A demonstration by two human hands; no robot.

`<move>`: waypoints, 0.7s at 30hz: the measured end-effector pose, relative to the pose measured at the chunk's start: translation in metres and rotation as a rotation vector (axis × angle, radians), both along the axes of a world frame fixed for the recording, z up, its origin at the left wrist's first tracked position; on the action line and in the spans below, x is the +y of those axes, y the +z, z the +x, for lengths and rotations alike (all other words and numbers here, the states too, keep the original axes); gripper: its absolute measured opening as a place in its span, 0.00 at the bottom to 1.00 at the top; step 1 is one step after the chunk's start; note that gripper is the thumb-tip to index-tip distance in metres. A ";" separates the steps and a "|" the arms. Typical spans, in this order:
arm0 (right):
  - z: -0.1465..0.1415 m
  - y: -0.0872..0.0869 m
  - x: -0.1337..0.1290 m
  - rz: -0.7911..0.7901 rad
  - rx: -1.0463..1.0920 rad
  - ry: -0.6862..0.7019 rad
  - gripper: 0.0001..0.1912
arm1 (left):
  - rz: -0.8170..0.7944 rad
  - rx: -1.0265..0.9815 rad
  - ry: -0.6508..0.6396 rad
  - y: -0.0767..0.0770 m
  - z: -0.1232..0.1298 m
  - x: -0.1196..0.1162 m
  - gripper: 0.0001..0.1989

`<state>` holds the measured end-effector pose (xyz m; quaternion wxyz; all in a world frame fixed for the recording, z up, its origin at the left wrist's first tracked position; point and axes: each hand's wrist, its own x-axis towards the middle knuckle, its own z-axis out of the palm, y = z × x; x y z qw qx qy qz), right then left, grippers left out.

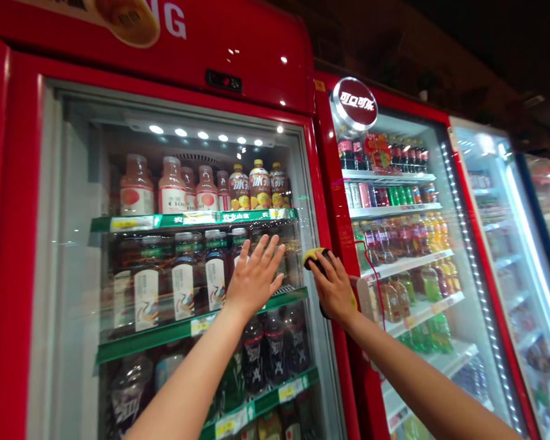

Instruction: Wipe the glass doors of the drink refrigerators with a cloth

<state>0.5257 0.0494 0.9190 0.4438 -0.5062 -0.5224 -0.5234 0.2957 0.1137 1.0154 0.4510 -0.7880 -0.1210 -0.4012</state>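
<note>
My left hand [255, 275] is spread out against the glass door [85, 256] of a red drinks fridge [156, 73], with its fingers apart and nothing in it. To its right, my right hand [333, 286] presses a yellow and black cleaning cloth [312, 255] near the right edge of that door. Part of the cloth is covered by the fingers. Behind the glass, bottles with white labels [183, 284] stand on a green-edged shelf [156, 339], some of them hidden by my left hand.
A second red fridge [330, 183] with lit shelves of drinks stands close on the right, a round sign [355, 102] at its top. A door handle [363, 305] and a red cord [376, 275] are beside my right hand. More lit fridges [490, 183] continue further right.
</note>
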 end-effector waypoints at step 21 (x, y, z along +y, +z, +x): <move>-0.022 0.159 0.030 0.223 0.097 0.166 0.24 | 0.148 -0.063 0.103 -0.008 -0.004 0.003 0.34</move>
